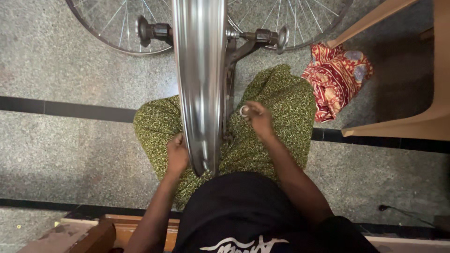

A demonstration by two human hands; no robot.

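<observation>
A shiny metal bicycle wheel rim (199, 70) stands upright in a dark truing stand (234, 51), seen edge-on between my knees in green patterned trousers. My left hand (177, 154) grips the rim's near left side. Just right of the rim, my right hand (257, 117) pinches a small round metal tool (243, 110), close to the stand's arm. Spokes themselves are hidden by the rim.
A second spoked wheel (117, 28) lies flat on the speckled grey floor behind the stand. A red patterned cloth (335, 77) sits at right beside a beige plastic chair (422, 122). A wooden seat edge (112, 229) lies under me. A black cable (398, 211) trails at right.
</observation>
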